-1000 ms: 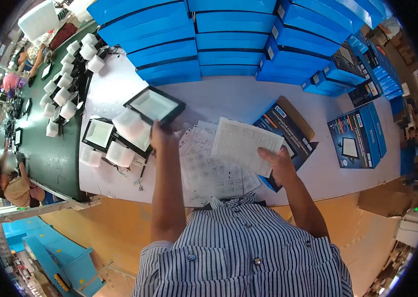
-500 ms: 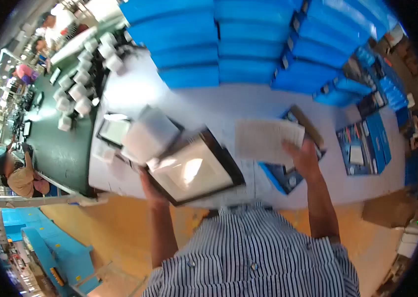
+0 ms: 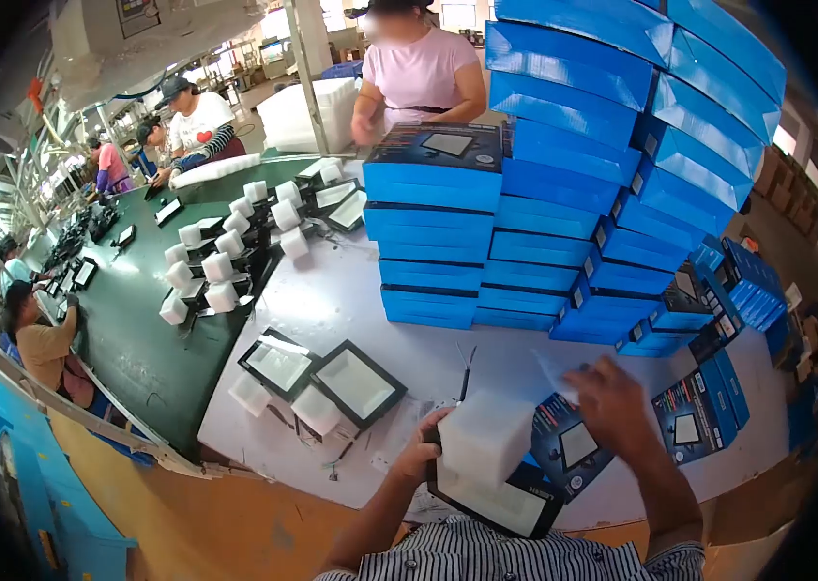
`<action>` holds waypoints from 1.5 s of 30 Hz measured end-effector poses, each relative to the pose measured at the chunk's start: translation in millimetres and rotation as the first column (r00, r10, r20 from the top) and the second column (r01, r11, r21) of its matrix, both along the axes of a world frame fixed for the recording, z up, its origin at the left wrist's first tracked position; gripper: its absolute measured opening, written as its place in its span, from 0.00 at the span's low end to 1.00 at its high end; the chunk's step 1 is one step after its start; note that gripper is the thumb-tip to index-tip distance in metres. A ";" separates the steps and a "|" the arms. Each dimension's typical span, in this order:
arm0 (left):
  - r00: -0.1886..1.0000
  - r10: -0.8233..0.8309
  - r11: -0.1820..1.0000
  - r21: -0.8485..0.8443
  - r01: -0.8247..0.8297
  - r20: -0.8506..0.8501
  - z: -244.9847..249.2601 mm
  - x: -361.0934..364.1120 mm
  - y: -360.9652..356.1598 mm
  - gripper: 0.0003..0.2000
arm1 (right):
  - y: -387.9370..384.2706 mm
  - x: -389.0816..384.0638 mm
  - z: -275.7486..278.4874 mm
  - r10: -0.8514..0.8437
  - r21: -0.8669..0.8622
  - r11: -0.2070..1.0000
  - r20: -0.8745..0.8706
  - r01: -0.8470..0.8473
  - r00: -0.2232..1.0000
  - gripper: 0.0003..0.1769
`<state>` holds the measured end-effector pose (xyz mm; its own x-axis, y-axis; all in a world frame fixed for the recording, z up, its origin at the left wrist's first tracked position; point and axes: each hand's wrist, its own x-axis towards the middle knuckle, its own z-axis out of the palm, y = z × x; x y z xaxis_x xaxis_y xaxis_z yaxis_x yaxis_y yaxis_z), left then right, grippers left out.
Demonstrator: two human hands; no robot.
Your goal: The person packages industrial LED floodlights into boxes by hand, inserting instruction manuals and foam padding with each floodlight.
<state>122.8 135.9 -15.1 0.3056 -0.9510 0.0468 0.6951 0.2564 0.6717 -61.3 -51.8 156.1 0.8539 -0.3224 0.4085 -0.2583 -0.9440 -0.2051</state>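
Clasping the foam-capped floodlight [image 3: 506, 505], the left hand [image 3: 419, 453] had not boxed it; right hand [image 3: 612, 402], grip unclear, hovered by the box [image 3: 575, 447] at three o'clock

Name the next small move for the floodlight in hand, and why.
Probably ease the floodlight toward the blue box beside it: the left hand grips it, a foam block caps its end, and the right hand is over that box.

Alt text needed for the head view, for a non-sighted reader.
The left hand grips a black floodlight capped with a white foam block, while the right hand is over a blue box. Stacked blue boxes and a green conveyor with workers lie beyond.
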 end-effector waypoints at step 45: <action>0.978 0.125 0.976 0.156 -0.151 0.168 2.1 -24.4 61.3 0.39 | 101.6 -31.7 -98.8 0.022 0.895 0.366 0.264 -0.253 0.964 0.14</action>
<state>98.4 197.2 -13.0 0.4359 -0.8985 -0.0516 0.5436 0.2172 0.8108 -93.0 49.8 57.3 0.8737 -0.4793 0.0830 0.0058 -0.1605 -0.9870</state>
